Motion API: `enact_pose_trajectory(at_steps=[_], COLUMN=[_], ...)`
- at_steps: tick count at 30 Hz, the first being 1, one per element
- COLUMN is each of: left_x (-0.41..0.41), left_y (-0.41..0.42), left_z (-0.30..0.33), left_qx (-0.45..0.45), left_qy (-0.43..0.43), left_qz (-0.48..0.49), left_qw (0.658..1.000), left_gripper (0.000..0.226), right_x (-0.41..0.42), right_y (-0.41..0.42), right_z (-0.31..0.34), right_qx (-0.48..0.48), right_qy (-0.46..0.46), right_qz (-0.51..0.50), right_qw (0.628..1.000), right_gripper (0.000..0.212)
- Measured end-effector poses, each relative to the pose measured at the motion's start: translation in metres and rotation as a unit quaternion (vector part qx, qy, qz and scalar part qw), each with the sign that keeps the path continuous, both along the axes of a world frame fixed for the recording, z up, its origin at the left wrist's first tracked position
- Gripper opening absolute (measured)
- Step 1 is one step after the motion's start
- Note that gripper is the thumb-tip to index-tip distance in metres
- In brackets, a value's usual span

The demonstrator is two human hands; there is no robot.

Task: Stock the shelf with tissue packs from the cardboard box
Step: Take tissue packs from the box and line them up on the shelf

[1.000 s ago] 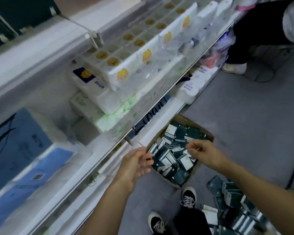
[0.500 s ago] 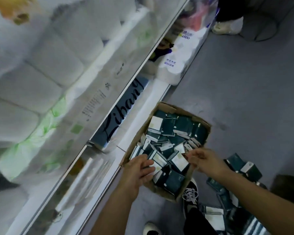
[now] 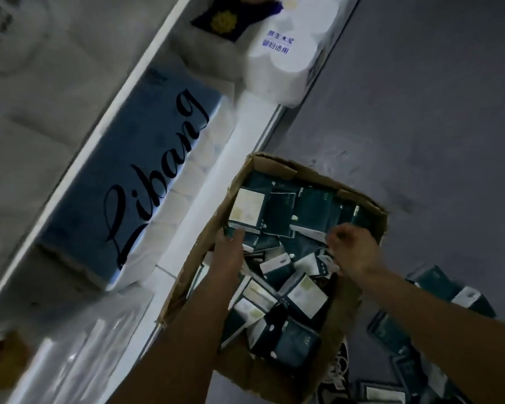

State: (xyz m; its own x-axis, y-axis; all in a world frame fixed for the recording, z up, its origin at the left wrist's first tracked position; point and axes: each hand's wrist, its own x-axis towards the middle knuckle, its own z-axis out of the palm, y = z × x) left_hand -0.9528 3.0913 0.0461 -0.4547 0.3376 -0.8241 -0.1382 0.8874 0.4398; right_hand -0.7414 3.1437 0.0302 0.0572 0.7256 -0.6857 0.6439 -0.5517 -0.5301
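Note:
An open cardboard box stands on the floor against the shelf base, full of dark green tissue packs with white faces, lying in a jumble. My left hand reaches into the box's left side, its straight fingers touching the packs there. My right hand is over the box's right side, with its fingers curled down around the edge of a tissue pack. The bottom shelf runs along the left of the box.
A large blue "Libang" tissue bundle and a white toilet-roll pack sit on the bottom shelf. More green packs lie loose on the grey floor right of the box. My shoe shows beside the box's near corner.
The view has dropped and closed in on the box. Both hands have gone deeper into it, the left sliding forward along the left side, the right curling onto a pack.

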Motion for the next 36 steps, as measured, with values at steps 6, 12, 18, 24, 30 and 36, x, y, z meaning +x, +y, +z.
enact_pose_trajectory(at_steps=[6, 12, 18, 24, 30, 36], left_x=[0.002, -0.016, -0.024, -0.008, 0.012, 0.013], left_y=[0.029, 0.040, 0.031, 0.036, 0.016, -0.030], left_z=[-0.051, -0.117, -0.150, -0.115, -0.090, -0.042], left_qx=[0.019, -0.056, -0.082, -0.080, 0.022, 0.065], left_qy=[0.124, 0.098, 0.070, -0.038, -0.020, -0.061], left_qz=[-0.090, -0.045, -0.055, -0.049, 0.032, 0.132], left_qw=[0.988, 0.993, 0.993, 0.995, 0.999, 0.987], left_gripper=[0.067, 0.113, 0.154, 0.134, 0.088, 0.068], right_x=[-0.003, -0.009, -0.017, -0.017, 0.000, 0.000], right_y=[0.031, 0.043, 0.038, 0.044, 0.042, 0.026], right_z=[-0.044, -0.067, -0.080, -0.071, -0.050, -0.005], right_qx=[0.240, 0.157, 0.134, 0.138, 0.244, 0.122], right_qy=[-0.185, -0.222, -0.261, -0.243, -0.098, 0.160], right_qz=[0.389, 0.527, 0.512, 0.490, 0.324, 0.017], right_qw=[0.870, 0.805, 0.807, 0.826, 0.909, 0.979], right_gripper=[0.054, 0.094, 0.096, 0.076, 0.049, 0.025])
